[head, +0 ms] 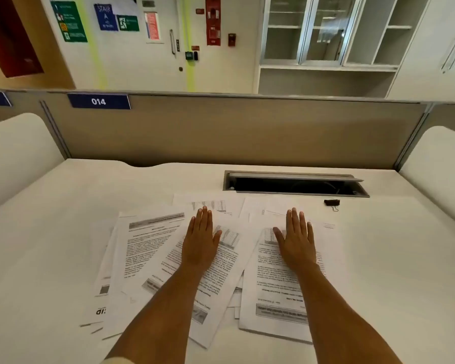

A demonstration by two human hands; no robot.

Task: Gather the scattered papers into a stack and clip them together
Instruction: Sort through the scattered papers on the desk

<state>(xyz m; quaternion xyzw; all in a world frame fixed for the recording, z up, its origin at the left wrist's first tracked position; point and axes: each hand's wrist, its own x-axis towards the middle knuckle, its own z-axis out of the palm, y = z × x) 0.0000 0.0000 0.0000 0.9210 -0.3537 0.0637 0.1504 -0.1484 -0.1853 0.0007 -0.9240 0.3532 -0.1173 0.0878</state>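
Several printed papers lie scattered and overlapping across the middle of the white desk. My left hand rests flat, fingers straight, on the sheets at the centre. My right hand lies flat on a separate sheet to the right. A black binder clip sits on the desk beyond and to the right of my right hand, apart from the papers. Neither hand holds anything.
An open cable hatch is sunk into the desk just behind the papers. A beige partition closes off the far edge. White side panels flank the desk left and right.
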